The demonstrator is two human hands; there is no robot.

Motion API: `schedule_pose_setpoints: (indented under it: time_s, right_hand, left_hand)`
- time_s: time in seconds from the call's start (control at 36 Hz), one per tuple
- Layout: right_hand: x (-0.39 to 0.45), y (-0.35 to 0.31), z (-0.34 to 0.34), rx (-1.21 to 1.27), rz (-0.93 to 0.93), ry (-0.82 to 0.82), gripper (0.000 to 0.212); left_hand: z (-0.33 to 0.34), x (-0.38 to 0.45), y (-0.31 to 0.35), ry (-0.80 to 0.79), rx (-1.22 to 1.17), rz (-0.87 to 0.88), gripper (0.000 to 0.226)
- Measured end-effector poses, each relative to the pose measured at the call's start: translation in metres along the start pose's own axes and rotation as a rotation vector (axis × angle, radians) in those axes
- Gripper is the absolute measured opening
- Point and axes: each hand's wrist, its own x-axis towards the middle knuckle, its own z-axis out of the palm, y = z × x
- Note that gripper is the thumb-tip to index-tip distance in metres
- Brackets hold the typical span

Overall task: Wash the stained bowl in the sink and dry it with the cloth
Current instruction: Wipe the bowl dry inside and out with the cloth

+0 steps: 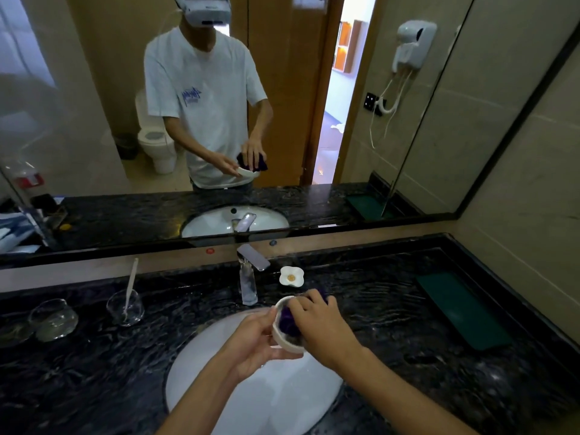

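Observation:
A small white bowl (pixel 284 340) is tilted on its side above the white sink (pixel 219 394). My left hand (pixel 254 343) grips the bowl from the left and underneath. A dark purple cloth (pixel 287 318) is stuffed inside the bowl, and my right hand (pixel 317 324) presses down on it from the right. Part of the cloth sticks out beyond my right fingers near the bowl's far rim. Most of the bowl's inside is hidden by the cloth and my hand.
A chrome tap (pixel 249 277) stands behind the sink. A small white flower-shaped dish (pixel 292 276) sits to its right. Two glass cups (pixel 125 306), (pixel 55 320) stand on the black counter at left; one holds a white stick. A dark green mat (pixel 461 312) lies at right. A mirror covers the wall.

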Motion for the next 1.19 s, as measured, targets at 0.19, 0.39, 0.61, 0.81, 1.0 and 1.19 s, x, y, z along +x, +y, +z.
schedule_pose_setpoints:
  time_s: [0.19, 0.39, 0.61, 0.81, 1.0, 1.19]
  right_hand:
    - [-0.002, 0.0, 0.009, 0.648, 0.005, 0.017, 0.044]
    - [-0.003, 0.021, 0.0, 0.491, -0.191, -0.211, 0.036]
    - [-0.008, 0.004, 0.001, -0.12, -0.239, -0.152, 0.04]
    - [-0.018, 0.005, 0.016, -0.239, -0.119, -0.004, 0.049]
    - [-0.014, -0.003, 0.025, -0.165, 0.032, 0.13, 0.057]
    - [-0.01, -0.014, 0.019, 0.263, 0.104, 0.075, 0.051]
  left_hand:
    - [-0.011, 0.003, -0.003, -0.021, 0.022, -0.002, 0.026]
    - [-0.014, 0.0, -0.007, 0.008, 0.143, -0.056, 0.03]
    - [-0.009, 0.002, -0.007, 0.05, 0.044, -0.09, 0.035]
    - [-0.009, -0.001, -0.005, 0.042, 0.039, -0.088, 0.035]
    - [0.001, -0.003, -0.005, 0.008, -0.023, -0.091, 0.034]
    - [-0.001, -0.004, -0.007, 0.01, 0.029, -0.083, 0.029]
